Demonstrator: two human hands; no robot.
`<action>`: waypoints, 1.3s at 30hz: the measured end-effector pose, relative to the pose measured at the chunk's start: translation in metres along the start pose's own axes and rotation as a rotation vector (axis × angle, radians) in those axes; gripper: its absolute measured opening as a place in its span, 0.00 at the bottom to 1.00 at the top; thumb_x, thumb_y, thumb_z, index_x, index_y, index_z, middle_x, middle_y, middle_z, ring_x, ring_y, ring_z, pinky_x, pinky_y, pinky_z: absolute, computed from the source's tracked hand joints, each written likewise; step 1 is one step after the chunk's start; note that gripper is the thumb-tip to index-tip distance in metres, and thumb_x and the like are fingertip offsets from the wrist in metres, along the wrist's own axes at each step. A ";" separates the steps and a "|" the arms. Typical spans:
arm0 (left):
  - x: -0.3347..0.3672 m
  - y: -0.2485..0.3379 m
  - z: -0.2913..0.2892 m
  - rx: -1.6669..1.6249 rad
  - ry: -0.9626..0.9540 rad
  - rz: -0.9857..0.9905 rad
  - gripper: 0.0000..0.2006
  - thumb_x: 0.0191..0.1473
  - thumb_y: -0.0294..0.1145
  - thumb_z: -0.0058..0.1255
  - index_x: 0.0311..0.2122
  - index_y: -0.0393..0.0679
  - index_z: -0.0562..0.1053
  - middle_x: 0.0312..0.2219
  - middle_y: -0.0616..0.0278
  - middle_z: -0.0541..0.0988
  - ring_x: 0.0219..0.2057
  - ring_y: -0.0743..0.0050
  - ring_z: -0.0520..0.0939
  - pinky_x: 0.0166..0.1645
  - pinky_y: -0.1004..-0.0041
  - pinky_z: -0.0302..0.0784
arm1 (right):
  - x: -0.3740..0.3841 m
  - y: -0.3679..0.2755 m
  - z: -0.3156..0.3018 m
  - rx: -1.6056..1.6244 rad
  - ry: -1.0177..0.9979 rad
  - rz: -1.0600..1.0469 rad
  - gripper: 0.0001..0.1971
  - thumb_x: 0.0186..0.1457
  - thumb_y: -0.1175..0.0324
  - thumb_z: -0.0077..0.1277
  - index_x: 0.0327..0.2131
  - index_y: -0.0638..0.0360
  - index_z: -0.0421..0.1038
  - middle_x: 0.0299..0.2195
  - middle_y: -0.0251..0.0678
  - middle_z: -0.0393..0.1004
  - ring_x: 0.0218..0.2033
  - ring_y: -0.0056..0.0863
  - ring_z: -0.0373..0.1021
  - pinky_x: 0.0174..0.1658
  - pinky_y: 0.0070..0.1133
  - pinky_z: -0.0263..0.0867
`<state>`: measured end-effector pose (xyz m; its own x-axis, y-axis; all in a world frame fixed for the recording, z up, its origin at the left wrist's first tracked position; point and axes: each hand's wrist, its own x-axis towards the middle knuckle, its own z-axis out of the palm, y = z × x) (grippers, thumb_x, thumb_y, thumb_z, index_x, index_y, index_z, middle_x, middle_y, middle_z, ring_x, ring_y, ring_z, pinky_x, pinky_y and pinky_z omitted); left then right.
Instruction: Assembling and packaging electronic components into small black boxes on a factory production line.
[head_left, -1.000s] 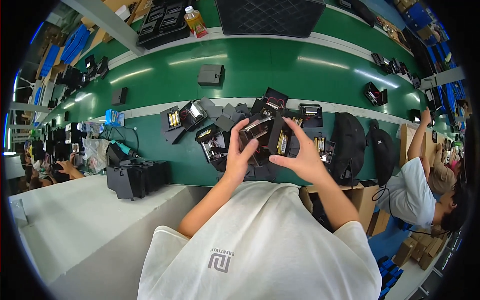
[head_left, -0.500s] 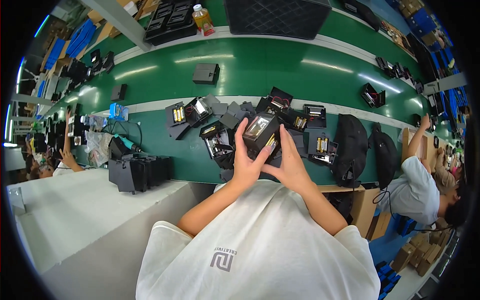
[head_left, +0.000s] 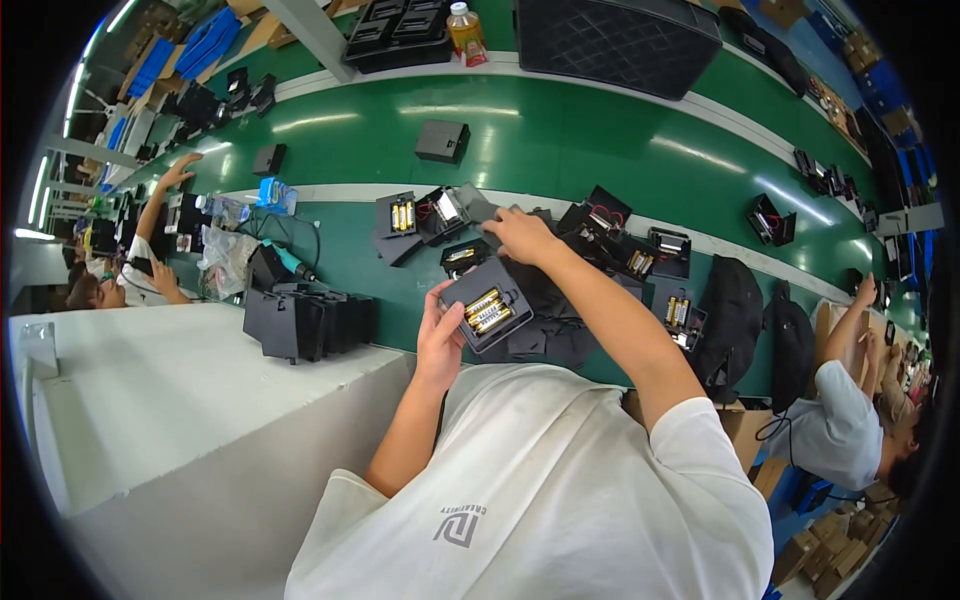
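- Left hand (head_left: 440,345) now alone holds the black battery box (head_left: 487,312), fingers clamped on its edge, above the green surface (head_left: 560,140) near its front edge; half a second ago both hands cupped it.
- Right hand (head_left: 520,235) has let go and reached out to the pile of black boxes (head_left: 620,245); fingers curled, grip unclear.
- So the box in hand looks loaded and the next part is being fetched.
- Box: matte hard plastic, rectangular, open-faced, shiny gold cylindrical cells inside.

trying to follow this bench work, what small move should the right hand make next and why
Probably close on a loose black cover from the pile and bring it back. The left hand holds a black battery box with its cells exposed, while the right hand rests on the pile of black parts on the green bench, its grip not clearly on anything.
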<state>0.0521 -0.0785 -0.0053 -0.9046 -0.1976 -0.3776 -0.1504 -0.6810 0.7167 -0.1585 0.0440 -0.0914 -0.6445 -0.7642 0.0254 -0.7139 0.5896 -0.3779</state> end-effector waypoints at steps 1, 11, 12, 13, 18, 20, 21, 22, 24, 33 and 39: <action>-0.001 0.003 -0.003 -0.031 -0.040 0.012 0.25 0.59 0.27 0.46 0.60 0.42 0.57 0.50 0.53 0.71 0.45 0.67 0.75 0.51 0.69 0.72 | 0.005 -0.001 0.004 -0.055 -0.097 -0.017 0.19 0.46 0.64 0.59 0.43 0.56 0.72 0.41 0.40 0.73 0.38 0.40 0.73 0.42 0.32 0.69; 0.017 -0.004 0.018 0.237 0.056 0.133 0.26 0.60 0.28 0.44 0.63 0.40 0.56 0.53 0.53 0.69 0.48 0.69 0.73 0.53 0.72 0.69 | -0.072 -0.042 -0.128 0.947 0.263 0.331 0.13 0.48 0.79 0.53 0.40 0.62 0.70 0.29 0.34 0.69 0.26 0.23 0.66 0.31 0.21 0.69; 0.019 -0.007 0.023 0.283 0.044 0.143 0.26 0.60 0.28 0.44 0.63 0.41 0.55 0.53 0.53 0.68 0.48 0.69 0.73 0.53 0.72 0.69 | -0.089 -0.050 -0.137 1.194 0.308 0.375 0.13 0.50 0.80 0.52 0.41 0.63 0.70 0.28 0.32 0.68 0.26 0.19 0.65 0.29 0.18 0.69; 0.020 -0.010 0.029 0.285 0.034 0.131 0.26 0.60 0.28 0.44 0.63 0.41 0.55 0.53 0.53 0.68 0.48 0.69 0.73 0.53 0.72 0.69 | -0.103 -0.060 -0.136 1.199 0.275 0.361 0.13 0.50 0.81 0.52 0.42 0.63 0.71 0.29 0.32 0.68 0.26 0.18 0.65 0.29 0.16 0.70; 0.024 -0.018 0.055 0.182 -0.077 0.007 0.27 0.60 0.27 0.45 0.63 0.41 0.55 0.54 0.53 0.67 0.49 0.69 0.72 0.55 0.72 0.66 | -0.133 -0.080 -0.137 1.139 0.260 0.425 0.12 0.50 0.81 0.54 0.41 0.63 0.72 0.30 0.32 0.68 0.25 0.16 0.64 0.28 0.14 0.71; 0.023 -0.017 0.063 0.238 -0.144 0.002 0.28 0.58 0.26 0.47 0.63 0.41 0.55 0.54 0.53 0.67 0.48 0.69 0.73 0.54 0.73 0.68 | -0.140 -0.078 -0.145 1.145 0.260 0.455 0.12 0.50 0.80 0.56 0.40 0.63 0.73 0.30 0.32 0.68 0.27 0.17 0.64 0.30 0.16 0.71; 0.022 -0.017 0.067 0.265 -0.176 0.001 0.29 0.57 0.25 0.48 0.63 0.41 0.55 0.54 0.53 0.67 0.48 0.69 0.73 0.53 0.73 0.68 | -0.144 -0.076 -0.148 1.149 0.257 0.468 0.12 0.49 0.80 0.56 0.39 0.63 0.73 0.30 0.32 0.69 0.28 0.17 0.64 0.31 0.17 0.71; 0.022 -0.018 0.068 0.291 -0.206 0.001 0.30 0.57 0.24 0.49 0.63 0.41 0.55 0.53 0.53 0.67 0.48 0.69 0.73 0.53 0.73 0.69 | -0.147 -0.075 -0.149 1.152 0.253 0.480 0.11 0.49 0.79 0.57 0.39 0.63 0.74 0.30 0.32 0.69 0.29 0.17 0.64 0.32 0.18 0.71; 0.022 -0.020 0.069 0.298 -0.229 -0.010 0.30 0.56 0.23 0.49 0.63 0.42 0.55 0.53 0.53 0.68 0.47 0.69 0.73 0.52 0.74 0.70 | -0.155 -0.071 -0.150 0.912 0.335 0.354 0.13 0.51 0.78 0.56 0.42 0.63 0.72 0.33 0.34 0.70 0.32 0.20 0.65 0.36 0.20 0.70; 0.026 -0.021 0.098 0.326 -0.349 -0.061 0.34 0.50 0.18 0.53 0.62 0.42 0.57 0.51 0.52 0.69 0.44 0.69 0.75 0.48 0.76 0.74 | -0.178 -0.059 -0.129 0.996 0.359 0.436 0.27 0.62 0.68 0.45 0.63 0.63 0.52 0.57 0.48 0.62 0.55 0.40 0.62 0.58 0.31 0.58; 0.069 -0.014 0.115 0.475 -0.411 -0.060 0.32 0.50 0.20 0.55 0.61 0.40 0.59 0.50 0.51 0.69 0.44 0.66 0.75 0.48 0.74 0.73 | -0.172 -0.010 -0.135 0.581 0.103 0.401 0.35 0.63 0.62 0.42 0.66 0.67 0.38 0.63 0.51 0.54 0.61 0.47 0.58 0.60 0.30 0.57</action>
<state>-0.0541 -0.0013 0.0258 -0.9542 0.1830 -0.2366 -0.2809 -0.2765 0.9190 -0.0770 0.2049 0.0328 -0.8700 -0.4719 -0.1428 -0.1729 0.5633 -0.8080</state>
